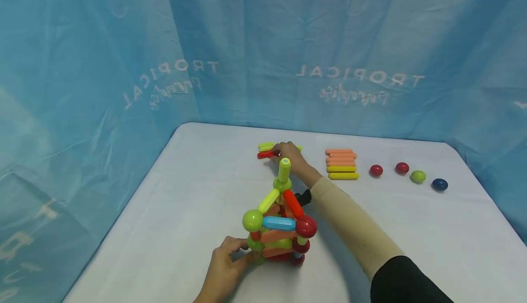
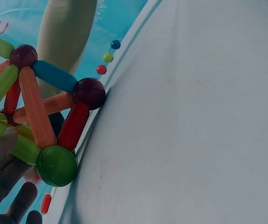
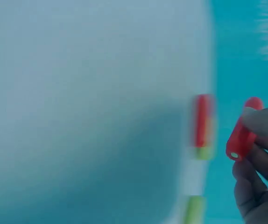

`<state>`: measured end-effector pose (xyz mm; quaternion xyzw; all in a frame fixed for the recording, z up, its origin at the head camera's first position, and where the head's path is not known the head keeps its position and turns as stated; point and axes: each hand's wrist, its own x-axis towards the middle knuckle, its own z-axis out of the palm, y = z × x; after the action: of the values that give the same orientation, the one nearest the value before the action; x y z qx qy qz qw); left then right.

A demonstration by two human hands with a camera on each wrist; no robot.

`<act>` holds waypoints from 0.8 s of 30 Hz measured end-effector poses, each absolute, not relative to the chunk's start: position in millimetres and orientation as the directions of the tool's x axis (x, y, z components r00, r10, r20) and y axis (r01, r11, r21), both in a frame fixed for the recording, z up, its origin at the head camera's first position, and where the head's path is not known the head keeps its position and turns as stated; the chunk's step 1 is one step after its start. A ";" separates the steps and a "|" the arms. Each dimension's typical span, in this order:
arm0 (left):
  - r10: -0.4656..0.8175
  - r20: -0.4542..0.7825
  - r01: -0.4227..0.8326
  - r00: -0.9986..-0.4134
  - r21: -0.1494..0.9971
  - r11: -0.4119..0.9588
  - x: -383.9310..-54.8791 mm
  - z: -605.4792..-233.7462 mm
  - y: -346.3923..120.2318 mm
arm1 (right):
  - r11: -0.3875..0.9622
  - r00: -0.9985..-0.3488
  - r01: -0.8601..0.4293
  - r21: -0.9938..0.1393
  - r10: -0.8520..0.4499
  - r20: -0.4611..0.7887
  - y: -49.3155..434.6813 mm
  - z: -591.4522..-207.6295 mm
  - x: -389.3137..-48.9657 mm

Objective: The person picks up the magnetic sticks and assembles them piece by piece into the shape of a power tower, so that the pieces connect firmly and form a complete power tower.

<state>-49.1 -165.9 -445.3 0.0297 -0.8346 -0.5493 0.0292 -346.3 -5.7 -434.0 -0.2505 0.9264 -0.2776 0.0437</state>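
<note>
A tower of magnetic sticks and balls (image 1: 278,223) stands on the table, a single lime stick (image 1: 284,170) upright at its top. Its green, dark red and lime balls are joined by orange, red, blue and lime rods. My left hand (image 1: 226,264) grips the tower low on its left side, with the thumb over a lime stick (image 2: 24,150) in the left wrist view. Beyond the tower, my right hand (image 1: 291,156) pinches a red magnetic stick (image 3: 243,135) between thumb and fingers. Another red stick (image 1: 265,154) lies beside that hand, near lime sticks (image 1: 266,145).
Orange sticks (image 1: 341,158) and yellow sticks (image 1: 343,176) lie in a row right of my right hand. Farther right sit two red balls (image 1: 376,170), a green ball (image 1: 418,176) and a dark blue ball (image 1: 439,184). A blue printed curtain (image 1: 263,51) hangs behind the white table (image 1: 197,179).
</note>
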 end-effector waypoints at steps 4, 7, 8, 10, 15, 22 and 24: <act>-0.079 0.050 0.014 -0.996 0.915 0.403 -57.2 -446.6 -161.0 | 0.433 -0.907 -0.327 -0.840 -0.395 0.149 24.7 -389.2 -322.5; -0.072 0.093 0.056 -0.993 0.912 0.407 -63.7 -448.7 -157.4 | 0.143 -0.900 -0.321 -0.936 -0.352 0.255 50.8 -355.3 -293.0; -0.071 0.104 0.066 -0.992 0.910 0.410 -65.8 -449.4 -156.4 | 0.064 -0.894 -0.331 -0.942 -0.342 0.291 59.1 -345.2 -280.8; -0.073 0.123 0.082 -0.990 0.907 0.413 -69.9 -451.3 -155.2 | -0.055 -0.875 -0.355 -0.933 -0.333 0.352 73.8 -328.6 -253.9; -0.091 0.152 0.102 -0.984 0.906 0.411 -80.3 -453.9 -155.0 | -0.155 -0.809 -0.414 -0.897 -0.389 0.441 96.0 -310.5 -187.9; -0.074 0.186 0.140 -0.980 0.902 0.408 -91.1 -454.3 -154.0 | -0.167 -0.722 -0.457 -0.874 -0.505 0.473 105.5 -316.5 -141.6; -0.066 0.184 0.142 -0.981 0.903 0.406 -93.1 -454.2 -153.1 | -0.150 -0.724 -0.448 -0.881 -0.518 0.456 107.1 -319.8 -137.1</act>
<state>-93.1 -153.1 -454.2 -0.0228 -0.8331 -0.5444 0.0954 -137.1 107.1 -319.8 -0.3708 0.6515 -0.6613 0.0264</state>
